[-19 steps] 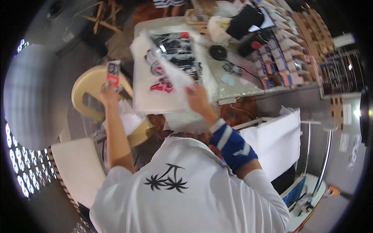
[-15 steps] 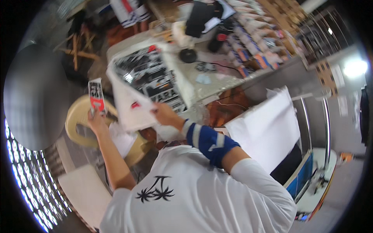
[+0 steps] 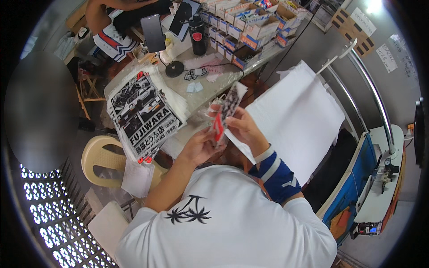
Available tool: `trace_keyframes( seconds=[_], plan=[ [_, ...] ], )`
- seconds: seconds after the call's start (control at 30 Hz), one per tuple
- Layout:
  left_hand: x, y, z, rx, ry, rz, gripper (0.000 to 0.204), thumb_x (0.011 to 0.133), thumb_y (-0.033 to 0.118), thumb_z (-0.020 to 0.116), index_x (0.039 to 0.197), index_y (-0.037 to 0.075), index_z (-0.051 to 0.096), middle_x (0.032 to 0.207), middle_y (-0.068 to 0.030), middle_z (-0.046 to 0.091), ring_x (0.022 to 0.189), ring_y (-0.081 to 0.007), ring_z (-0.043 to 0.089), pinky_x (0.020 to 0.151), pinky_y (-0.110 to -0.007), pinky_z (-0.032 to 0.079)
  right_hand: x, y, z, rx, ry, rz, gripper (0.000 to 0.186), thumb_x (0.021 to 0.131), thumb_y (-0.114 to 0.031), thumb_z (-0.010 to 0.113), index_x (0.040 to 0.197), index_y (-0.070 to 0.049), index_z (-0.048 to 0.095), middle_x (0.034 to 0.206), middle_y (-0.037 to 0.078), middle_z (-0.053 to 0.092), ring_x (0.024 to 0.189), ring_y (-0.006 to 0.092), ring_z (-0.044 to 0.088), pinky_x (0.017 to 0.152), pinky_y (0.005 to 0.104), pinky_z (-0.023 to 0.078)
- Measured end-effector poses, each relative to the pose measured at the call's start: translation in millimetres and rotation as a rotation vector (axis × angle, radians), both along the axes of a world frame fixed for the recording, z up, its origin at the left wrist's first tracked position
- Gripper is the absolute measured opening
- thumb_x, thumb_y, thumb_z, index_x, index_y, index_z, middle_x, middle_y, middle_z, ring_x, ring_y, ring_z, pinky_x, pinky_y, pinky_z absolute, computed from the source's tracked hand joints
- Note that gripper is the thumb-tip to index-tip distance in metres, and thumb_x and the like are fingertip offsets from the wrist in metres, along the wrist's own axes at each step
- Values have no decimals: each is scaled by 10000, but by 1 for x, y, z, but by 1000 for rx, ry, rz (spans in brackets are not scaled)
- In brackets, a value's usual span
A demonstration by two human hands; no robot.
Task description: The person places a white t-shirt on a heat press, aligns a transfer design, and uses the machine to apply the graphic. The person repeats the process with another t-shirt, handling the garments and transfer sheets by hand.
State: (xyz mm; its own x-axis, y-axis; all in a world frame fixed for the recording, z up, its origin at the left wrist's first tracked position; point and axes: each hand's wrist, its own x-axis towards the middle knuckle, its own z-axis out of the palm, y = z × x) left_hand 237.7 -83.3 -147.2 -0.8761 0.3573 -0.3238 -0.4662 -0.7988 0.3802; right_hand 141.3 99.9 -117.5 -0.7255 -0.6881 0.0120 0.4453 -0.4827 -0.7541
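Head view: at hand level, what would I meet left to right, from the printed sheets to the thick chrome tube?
Printed sheets, left hand, right hand, large white surface, thick chrome tube. The printed strip, held in both hands, overlaps them, so I leave it out.

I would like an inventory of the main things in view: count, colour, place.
Table: one, greyish, upper middle
Printed strip: one, red and black, centre
Printed sheets: one stack, black and white, table's left
Phone: one, dark, above table
Bottle: one, black, on table
Boxes: many, white and blue, table's right
Plastic chair: one, beige, left
Large sheet: one, white, right
Co-worker: one, striped shorts, upper left
Left hand: one, bare, on strip
Right hand: one, bare, on strip
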Motion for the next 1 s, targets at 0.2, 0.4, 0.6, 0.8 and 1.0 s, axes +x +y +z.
trace_keyframes(
  seconds=[0.2,0.4,0.6,0.8,1.0],
  plan=[
    [-21,55,2,-153,45,-187,347,1039,271,629,1316,71,574,1172,-63,692,1005,-198,710,930,-416,583,11,71,0,10,-108,-184,330,907,-52,776,1195,24,634,1283,188,669,1189,294,669,1035,436,533],
    [-54,57,26,-741,270,-146,497,1003,264,701,1394,29,503,1254,-70,621,1092,-151,649,975,-348,532,-6,72,-15,79,-69,-346,264,888,-31,804,845,-79,548,1072,136,716,1139,260,693,966,395,553],
    [-111,52,53,-914,512,-229,641,917,138,802,1433,-12,453,1274,-108,582,1040,-142,649,896,-281,554,-46,68,-5,157,-51,-496,280,867,-30,830,900,-74,555,933,40,673,870,128,655,817,288,542],
    [-174,43,44,-788,558,-259,659,881,98,817,1428,-11,466,1128,-64,634,983,-131,641,835,-281,546,-89,51,13,314,80,-675,266,895,-78,817,973,-65,563,896,26,655,735,123,650,654,258,546],
    [-250,31,64,-858,638,-213,560,916,175,792,1369,-46,547,994,-56,679,862,-107,652,753,-265,544,-116,33,37,378,212,-909,369,971,-206,756,1230,-3,590,1037,63,682,932,155,684,808,292,569]
  ],
)
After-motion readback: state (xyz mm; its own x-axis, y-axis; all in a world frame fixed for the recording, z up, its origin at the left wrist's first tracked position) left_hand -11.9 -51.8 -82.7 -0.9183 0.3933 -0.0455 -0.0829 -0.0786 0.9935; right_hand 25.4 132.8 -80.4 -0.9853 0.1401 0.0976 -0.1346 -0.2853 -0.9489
